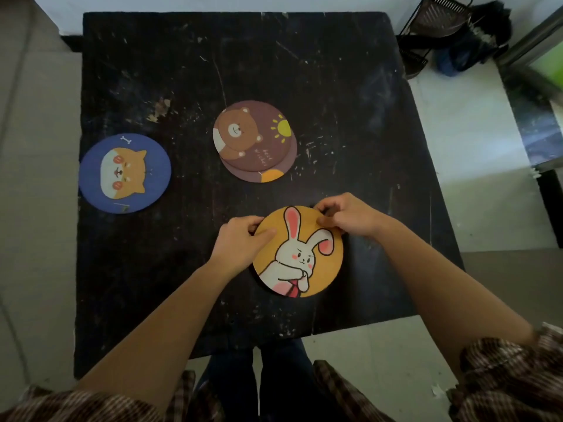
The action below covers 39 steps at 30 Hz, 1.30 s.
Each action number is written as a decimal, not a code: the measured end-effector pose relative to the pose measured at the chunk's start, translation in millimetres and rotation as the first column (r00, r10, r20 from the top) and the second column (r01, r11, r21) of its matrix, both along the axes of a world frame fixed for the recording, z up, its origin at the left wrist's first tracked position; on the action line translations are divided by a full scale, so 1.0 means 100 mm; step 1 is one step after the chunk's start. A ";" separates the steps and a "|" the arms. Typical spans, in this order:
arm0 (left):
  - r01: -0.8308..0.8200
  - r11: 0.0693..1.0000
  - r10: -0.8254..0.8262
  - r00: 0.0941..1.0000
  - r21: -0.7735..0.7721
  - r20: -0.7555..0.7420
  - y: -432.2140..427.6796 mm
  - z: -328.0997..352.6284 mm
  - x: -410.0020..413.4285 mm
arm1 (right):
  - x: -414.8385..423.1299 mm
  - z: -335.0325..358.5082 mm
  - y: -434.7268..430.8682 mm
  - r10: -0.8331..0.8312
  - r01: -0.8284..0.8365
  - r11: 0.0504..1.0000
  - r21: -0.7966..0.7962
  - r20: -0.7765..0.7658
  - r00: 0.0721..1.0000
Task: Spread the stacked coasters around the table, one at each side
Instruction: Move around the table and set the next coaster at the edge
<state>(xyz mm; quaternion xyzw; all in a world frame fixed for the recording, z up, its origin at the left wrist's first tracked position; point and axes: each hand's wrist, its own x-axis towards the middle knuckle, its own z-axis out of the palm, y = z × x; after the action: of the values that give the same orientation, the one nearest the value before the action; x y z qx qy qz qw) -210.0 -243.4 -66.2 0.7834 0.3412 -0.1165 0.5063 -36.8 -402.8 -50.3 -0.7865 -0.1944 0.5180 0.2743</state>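
A black, scuffed counter carries the round coasters. The orange rabbit coaster serves as landmark: it lies flat close to the counter's near edge, roughly midway along that side, directly in front of the person.

Both hands are on the rabbit coaster's far half. The left hand holds its left rim, thumb pressed on the printed face and the other fingers curled at the edge, so this grip is clamped on the coaster. The right hand pinches the upper right rim, thumb on top beside the rabbit's ear and fingers folded past the edge; that grip too is closed on the coaster. Whether the far edge is lifted off the counter cannot be told.

Beyond the rabbit coaster, toward the counter's middle, sits what is left of the stack: a brown bear coaster with a yellow sun lies on top, slightly offset over at least one more brown coaster whose rim and an orange patch peek out beneath. The stack is apart from both hands.

Left of the rabbit coaster and somewhat farther away, the blue dog coaster lies flat against the counter's left edge, well apart from the stack.

Plaid sleeves are pushed up on both forearms. Beyond the counter's far right corner stands a black wire rack on the floor.
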 end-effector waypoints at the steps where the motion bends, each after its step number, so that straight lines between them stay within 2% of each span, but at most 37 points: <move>1: 0.030 1.000 -0.030 1.000 0.008 -0.001 -0.04 0.01 -0.01 | -0.01 0.00 0.00 0.039 -0.039 0.999 -0.015 0.009 0.999; 4: 0.057 0.998 -0.057 0.998 0.021 -0.006 -0.12 0.00 -0.06 | -0.01 -0.01 -0.03 0.087 -0.086 0.995 -0.043 0.032 0.996; 13: 0.057 0.998 -0.053 0.995 0.039 -0.090 -0.26 -0.07 -0.23 | -0.10 -0.14 -0.20 -0.045 0.051 0.998 -0.036 0.166 0.985; 18: 0.086 0.995 -0.080 0.987 0.041 -0.142 -0.26 -0.07 -0.36 | -0.19 -0.13 -0.33 0.010 0.002 0.998 -0.057 0.215 0.977; 26: 0.154 0.983 -0.133 0.973 0.100 -0.191 -0.32 -0.04 -0.45 | -0.34 -0.16 -0.45 0.025 -0.009 0.997 -0.072 0.225 0.974; 39: 0.097 0.981 -0.063 0.979 0.168 -0.193 -0.42 -0.01 -0.57 | -0.56 -0.25 -0.55 -0.108 0.113 0.994 -0.005 0.281 0.954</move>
<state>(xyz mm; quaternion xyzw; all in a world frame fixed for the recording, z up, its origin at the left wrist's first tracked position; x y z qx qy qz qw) -267.3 -284.9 -67.7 0.8238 0.3644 -0.1792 0.3955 -93.0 -457.6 -75.5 -0.8644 -0.1816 0.3873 0.2644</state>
